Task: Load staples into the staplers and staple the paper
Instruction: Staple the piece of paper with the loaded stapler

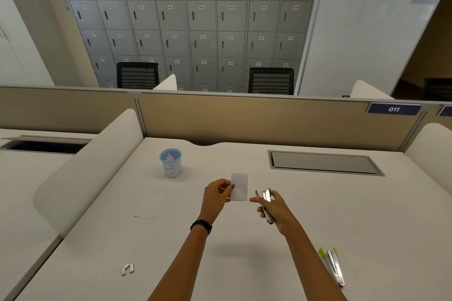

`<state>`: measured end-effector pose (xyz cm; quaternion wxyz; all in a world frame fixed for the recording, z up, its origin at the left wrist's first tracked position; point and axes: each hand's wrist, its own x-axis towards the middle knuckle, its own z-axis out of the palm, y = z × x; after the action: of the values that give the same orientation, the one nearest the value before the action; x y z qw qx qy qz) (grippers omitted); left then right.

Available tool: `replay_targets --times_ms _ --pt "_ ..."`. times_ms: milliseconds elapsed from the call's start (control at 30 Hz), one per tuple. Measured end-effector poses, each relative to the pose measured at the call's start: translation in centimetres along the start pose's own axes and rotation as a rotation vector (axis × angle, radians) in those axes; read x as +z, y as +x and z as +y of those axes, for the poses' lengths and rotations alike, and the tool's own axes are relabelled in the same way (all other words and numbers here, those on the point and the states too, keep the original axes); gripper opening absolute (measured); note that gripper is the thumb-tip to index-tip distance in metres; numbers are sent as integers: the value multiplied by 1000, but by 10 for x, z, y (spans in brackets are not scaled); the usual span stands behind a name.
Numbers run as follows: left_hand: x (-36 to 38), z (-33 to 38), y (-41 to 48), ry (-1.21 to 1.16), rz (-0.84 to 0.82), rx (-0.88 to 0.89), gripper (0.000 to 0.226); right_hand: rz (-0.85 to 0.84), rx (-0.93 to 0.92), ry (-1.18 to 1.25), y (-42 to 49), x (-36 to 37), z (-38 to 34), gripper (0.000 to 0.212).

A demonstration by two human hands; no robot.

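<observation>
My left hand [216, 194] pinches a small white paper slip [239, 187] by its left edge and holds it upright above the desk. Just to the right of the slip, my right hand [276, 210] grips a silver stapler [265, 203], its jaws pointing up and to the left, close to the slip's lower right corner. A second stapler [333, 266], silver with green ends, lies open on the desk at the lower right. Another white paper [148, 206] lies flat to the left. Loose staple strips [127, 269] rest near the front left.
A blue-rimmed cup [171, 162] with pink items inside stands at the back left of the white desk [367, 215]. A grey cable hatch [322, 162] is set in the desk's back right. White curved dividers flank both sides, and a tan partition closes the back.
</observation>
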<state>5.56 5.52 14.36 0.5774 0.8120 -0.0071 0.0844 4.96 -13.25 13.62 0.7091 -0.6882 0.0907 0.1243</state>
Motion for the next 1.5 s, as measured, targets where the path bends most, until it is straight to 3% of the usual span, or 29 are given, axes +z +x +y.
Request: replay_targets --times_ms 133,267,500,833,1500 --pt "1 0 0 -5 6 4 20 -25 -54 -109 2 9 -8 23" --pt "3 1 1 5 9 28 17 -83 -44 -135 4 14 -9 37" --pt "3 -3 2 0 18 32 15 -110 -164 -290 -3 18 -7 22" --pt "7 -5 3 -1 -16 48 14 -143 -158 -267 -2 19 -10 20" --pt "9 3 -1 -42 -135 47 11 92 -229 -98 4 22 -7 5"
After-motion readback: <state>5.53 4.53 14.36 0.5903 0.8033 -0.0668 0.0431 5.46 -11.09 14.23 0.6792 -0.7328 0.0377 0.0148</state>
